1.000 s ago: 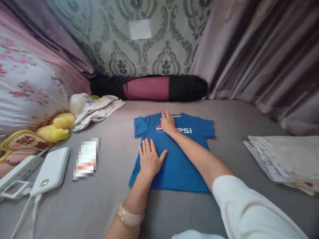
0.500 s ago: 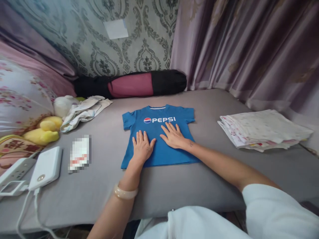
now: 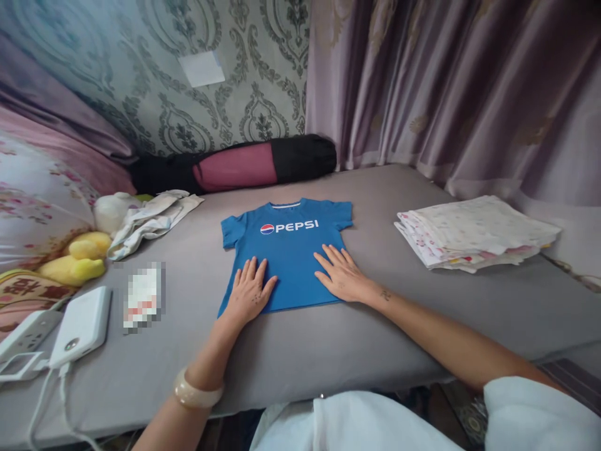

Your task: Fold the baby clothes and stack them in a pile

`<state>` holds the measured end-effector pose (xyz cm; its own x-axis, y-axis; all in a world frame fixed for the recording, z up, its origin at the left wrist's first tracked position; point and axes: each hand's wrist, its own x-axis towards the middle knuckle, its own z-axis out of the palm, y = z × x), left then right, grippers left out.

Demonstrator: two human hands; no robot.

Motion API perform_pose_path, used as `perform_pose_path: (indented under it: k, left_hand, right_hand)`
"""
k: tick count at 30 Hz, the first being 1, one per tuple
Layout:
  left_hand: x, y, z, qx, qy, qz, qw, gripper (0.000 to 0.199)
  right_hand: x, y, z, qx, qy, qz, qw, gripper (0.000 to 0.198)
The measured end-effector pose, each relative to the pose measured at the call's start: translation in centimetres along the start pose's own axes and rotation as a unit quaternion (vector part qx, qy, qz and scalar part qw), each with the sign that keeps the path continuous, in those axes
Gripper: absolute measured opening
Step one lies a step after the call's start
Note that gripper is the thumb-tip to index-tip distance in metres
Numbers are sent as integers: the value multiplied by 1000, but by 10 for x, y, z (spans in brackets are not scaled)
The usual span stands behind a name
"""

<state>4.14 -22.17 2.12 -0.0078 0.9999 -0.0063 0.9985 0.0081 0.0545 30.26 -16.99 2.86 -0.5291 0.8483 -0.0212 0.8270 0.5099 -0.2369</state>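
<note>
We note two bare hands at work. Left grip (image 3: pixel 251 291): palm down, fingers slightly parted, thumb held well out, pinching nothing. Right grip (image 3: pixel 342 277): likewise palm down, fingers a little fanned, thumb apart, pinching nothing.

We find the blue, short-sleeved cloth T-shirt (image 3: pixel 291 266) under both grips, spread flat with its front up and neckline pointing away from the wearer. The left grip rests on its lower left part; the right grip touches its right side near the hem. Between and beyond the grips, we read white block lettering (image 3: pixel 297 227), "PEPSI", beside a round red, white and blue emblem (image 3: pixel 267 229).

Below the grips we see a grey cloth-covered flat surface (image 3: pixel 305 357). Behind the left grip, a cream ring-shaped bangle (image 3: pixel 195 393) circles the wrist.

Right of the right grip, well apart: a folded stack of pale printed cloths (image 3: pixel 479 228). Left of the left grip: a pixelated item, unidentifiable (image 3: pixel 142 294); farther out, a white oblong power bank (image 3: pixel 82 326). Well beyond both grips: a long black fabric bag with a dark pink panel (image 3: pixel 237 168).
</note>
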Motion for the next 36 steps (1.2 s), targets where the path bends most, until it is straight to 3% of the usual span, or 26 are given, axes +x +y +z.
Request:
perform_pose_path:
  k: [11, 16, 20, 25, 30, 36]
  left_hand:
    - [10, -62, 10, 5, -16, -14, 1000, 66]
    - [27, -73, 8, 21, -18, -8, 1000, 69]
    - [45, -70, -3, 62, 32, 3, 998, 61]
    - [76, -39, -11, 59, 96, 54, 992, 54]
    - [116, 28, 2, -24, 17, 219, 975, 60]
    - [169, 97, 12, -53, -29, 238, 969, 59]
  right_hand:
    - [-9, 15, -2, -5, 23, 50, 998, 63]
    - [-13, 18, -3, 0, 28, 65, 997, 64]
    - [-17, 20, -5, -7, 32, 79, 996, 65]
    - [-20, 20, -9, -16, 29, 93, 995, 64]
    - [-22, 18, -9, -19, 41, 94, 995, 61]
    - [-23, 20, -4, -21, 64, 95, 993, 59]
